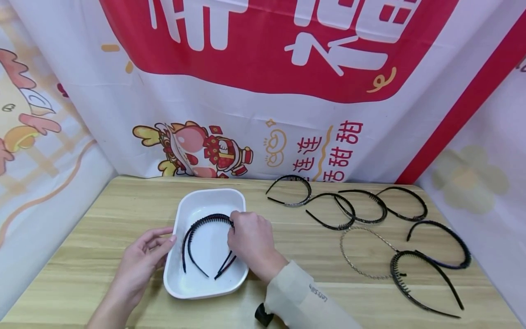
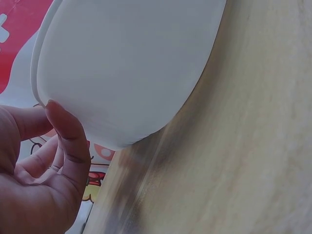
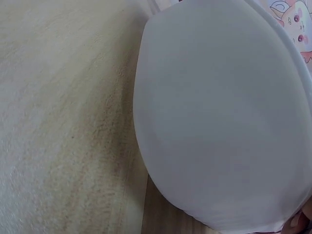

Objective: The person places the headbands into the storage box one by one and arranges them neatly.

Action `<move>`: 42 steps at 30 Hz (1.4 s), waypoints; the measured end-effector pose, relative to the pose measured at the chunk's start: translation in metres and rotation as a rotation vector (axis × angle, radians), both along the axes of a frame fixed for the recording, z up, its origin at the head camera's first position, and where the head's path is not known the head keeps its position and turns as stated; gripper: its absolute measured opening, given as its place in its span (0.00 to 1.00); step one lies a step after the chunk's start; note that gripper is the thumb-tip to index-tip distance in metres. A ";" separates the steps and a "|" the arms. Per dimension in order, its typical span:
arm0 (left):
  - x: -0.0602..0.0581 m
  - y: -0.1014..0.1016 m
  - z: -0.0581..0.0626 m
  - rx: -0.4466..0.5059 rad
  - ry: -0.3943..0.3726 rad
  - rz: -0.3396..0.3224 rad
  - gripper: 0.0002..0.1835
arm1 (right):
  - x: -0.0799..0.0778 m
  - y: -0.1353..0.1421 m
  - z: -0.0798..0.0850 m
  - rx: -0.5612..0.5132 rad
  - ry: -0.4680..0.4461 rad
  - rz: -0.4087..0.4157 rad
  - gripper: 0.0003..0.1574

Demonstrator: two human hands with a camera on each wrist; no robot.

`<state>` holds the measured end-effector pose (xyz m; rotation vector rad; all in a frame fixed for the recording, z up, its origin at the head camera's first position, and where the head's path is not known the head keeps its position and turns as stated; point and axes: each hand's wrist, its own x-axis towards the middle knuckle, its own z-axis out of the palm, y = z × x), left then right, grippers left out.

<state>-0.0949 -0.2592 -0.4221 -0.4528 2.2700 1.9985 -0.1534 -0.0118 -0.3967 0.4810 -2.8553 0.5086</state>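
Observation:
A white rectangular tray [image 1: 172, 278] stands on the table with black toothed headbands [image 1: 197, 224] inside, at least two, overlapping. My right hand [image 1: 251, 240] reaches over the tray's right rim and pinches the upper right of a headband's arch; its fingers hide that part. My left hand [image 1: 141, 260] holds the tray's left rim, thumb at the edge and fingers bent beside it. The left wrist view shows a fingertip against the rim of the tray [image 2: 126, 63]. In the right wrist view the tray's outer wall [image 3: 219, 112] covers most of the right hand's work.
Several black headbands [image 1: 468, 258] lie spread over the right side of the wooden table [image 1: 304, 265], some overlapping. Among them is a thin, wavy metallic headband [image 1: 342, 249]. A printed cloth [image 1: 230, 100] hangs behind the table, with more cloth at both sides.

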 end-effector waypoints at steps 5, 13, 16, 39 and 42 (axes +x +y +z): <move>0.000 0.001 0.000 0.006 -0.001 0.004 0.19 | 0.000 0.000 0.000 0.042 0.016 0.003 0.02; 0.000 0.002 0.000 0.033 0.012 0.013 0.15 | 0.001 -0.004 0.001 0.103 0.042 -0.005 0.02; 0.000 0.001 0.000 0.037 0.012 0.013 0.13 | 0.001 -0.005 0.001 0.146 0.037 -0.010 0.02; 0.000 0.001 -0.001 0.043 0.022 0.015 0.12 | 0.001 -0.013 0.006 0.278 -0.061 -0.040 0.04; 0.000 0.001 -0.001 0.041 0.022 0.015 0.12 | 0.001 -0.014 0.006 0.284 -0.060 -0.046 0.06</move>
